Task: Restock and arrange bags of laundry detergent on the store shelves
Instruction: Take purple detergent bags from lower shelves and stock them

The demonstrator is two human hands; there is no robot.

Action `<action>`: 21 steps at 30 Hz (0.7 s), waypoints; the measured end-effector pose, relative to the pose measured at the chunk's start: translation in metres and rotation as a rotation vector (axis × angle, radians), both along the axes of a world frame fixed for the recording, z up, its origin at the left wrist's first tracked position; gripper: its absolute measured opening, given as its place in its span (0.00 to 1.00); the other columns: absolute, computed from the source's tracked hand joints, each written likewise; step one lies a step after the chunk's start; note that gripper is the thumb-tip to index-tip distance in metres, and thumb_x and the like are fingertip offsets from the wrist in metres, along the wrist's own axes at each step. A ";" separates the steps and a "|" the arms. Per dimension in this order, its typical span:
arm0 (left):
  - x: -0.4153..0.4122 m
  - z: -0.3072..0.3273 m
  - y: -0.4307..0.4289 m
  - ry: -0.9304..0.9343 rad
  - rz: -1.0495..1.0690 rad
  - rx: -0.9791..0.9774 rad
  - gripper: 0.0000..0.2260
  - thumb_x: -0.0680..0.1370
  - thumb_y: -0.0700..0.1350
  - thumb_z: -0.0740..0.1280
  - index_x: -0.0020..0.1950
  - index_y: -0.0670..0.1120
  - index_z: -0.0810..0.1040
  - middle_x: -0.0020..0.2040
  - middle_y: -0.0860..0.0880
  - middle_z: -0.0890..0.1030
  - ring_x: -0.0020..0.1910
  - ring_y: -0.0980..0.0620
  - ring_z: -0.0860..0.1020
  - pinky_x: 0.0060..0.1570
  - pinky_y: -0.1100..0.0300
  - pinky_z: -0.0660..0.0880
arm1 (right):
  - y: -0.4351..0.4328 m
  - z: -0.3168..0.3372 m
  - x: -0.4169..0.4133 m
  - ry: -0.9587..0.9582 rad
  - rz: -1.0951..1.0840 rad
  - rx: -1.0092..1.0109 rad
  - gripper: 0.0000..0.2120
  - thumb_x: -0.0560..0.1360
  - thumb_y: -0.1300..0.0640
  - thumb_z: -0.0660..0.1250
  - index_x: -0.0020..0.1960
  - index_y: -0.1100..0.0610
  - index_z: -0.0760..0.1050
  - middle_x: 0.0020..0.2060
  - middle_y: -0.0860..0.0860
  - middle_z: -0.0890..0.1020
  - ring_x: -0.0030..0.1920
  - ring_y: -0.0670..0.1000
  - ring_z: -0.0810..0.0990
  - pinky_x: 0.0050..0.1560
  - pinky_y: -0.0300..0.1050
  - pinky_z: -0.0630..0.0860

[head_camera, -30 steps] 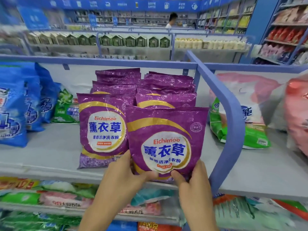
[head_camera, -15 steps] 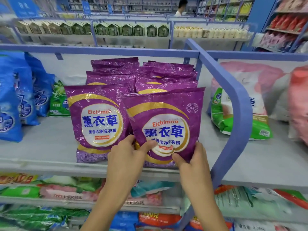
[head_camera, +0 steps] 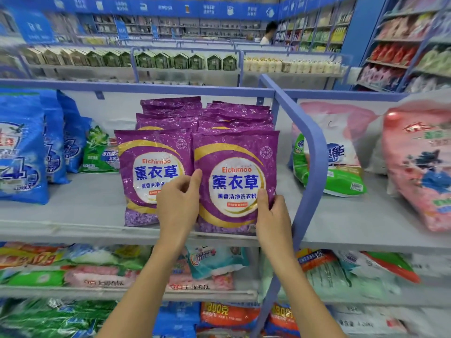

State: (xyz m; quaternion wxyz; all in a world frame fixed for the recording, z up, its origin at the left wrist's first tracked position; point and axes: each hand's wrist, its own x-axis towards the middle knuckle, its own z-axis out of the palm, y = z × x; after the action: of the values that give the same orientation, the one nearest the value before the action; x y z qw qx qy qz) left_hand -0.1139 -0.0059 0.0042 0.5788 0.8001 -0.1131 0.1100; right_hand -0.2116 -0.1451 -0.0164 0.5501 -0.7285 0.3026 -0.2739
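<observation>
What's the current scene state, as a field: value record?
held item: front right purple bag, upright at the front of the shelf
left hand: pinches the bag's left edge
right hand: grips its lower right edge, thumb on the front
neighbour: front left purple bag, upright beside it
behind: rear purple bags, stacked in two rows
right boundary: blue divider rail
other stock: blue bags further left

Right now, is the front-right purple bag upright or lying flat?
Upright. The front-right purple bag stands on the shelf, label facing out; left hand and right hand pinch its lower edges.
</observation>
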 end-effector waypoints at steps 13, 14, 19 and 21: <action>-0.021 -0.013 0.012 0.215 -0.201 -0.138 0.23 0.72 0.57 0.77 0.62 0.51 0.75 0.53 0.56 0.81 0.50 0.59 0.81 0.45 0.66 0.77 | 0.006 -0.009 -0.014 -0.030 0.029 0.012 0.15 0.82 0.42 0.63 0.60 0.51 0.71 0.52 0.47 0.82 0.51 0.47 0.82 0.41 0.35 0.76; -0.026 -0.018 0.016 0.218 -0.232 -0.096 0.28 0.69 0.55 0.81 0.64 0.52 0.73 0.54 0.57 0.81 0.51 0.61 0.81 0.43 0.68 0.77 | 0.009 -0.015 -0.017 -0.046 0.027 -0.043 0.16 0.81 0.43 0.65 0.63 0.50 0.71 0.55 0.46 0.82 0.55 0.47 0.82 0.46 0.36 0.77; -0.044 -0.030 0.021 0.110 -0.216 0.096 0.39 0.69 0.47 0.81 0.76 0.47 0.67 0.56 0.57 0.78 0.58 0.55 0.79 0.55 0.62 0.76 | 0.020 -0.025 -0.037 -0.032 0.035 -0.297 0.34 0.80 0.52 0.70 0.80 0.47 0.57 0.75 0.45 0.68 0.73 0.46 0.68 0.69 0.49 0.74; -0.055 -0.030 0.026 0.029 -0.178 0.166 0.34 0.73 0.47 0.79 0.75 0.47 0.69 0.57 0.56 0.78 0.59 0.56 0.78 0.58 0.64 0.73 | 0.020 -0.028 -0.046 0.005 0.079 -0.340 0.35 0.81 0.53 0.68 0.82 0.47 0.54 0.77 0.45 0.64 0.76 0.47 0.64 0.72 0.48 0.70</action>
State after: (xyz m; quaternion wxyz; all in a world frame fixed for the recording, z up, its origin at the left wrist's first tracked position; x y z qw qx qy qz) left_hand -0.1688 0.0196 -0.0262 0.5197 0.8335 -0.1838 0.0368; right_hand -0.2580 -0.1248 -0.0441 0.4288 -0.8230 0.2244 -0.2974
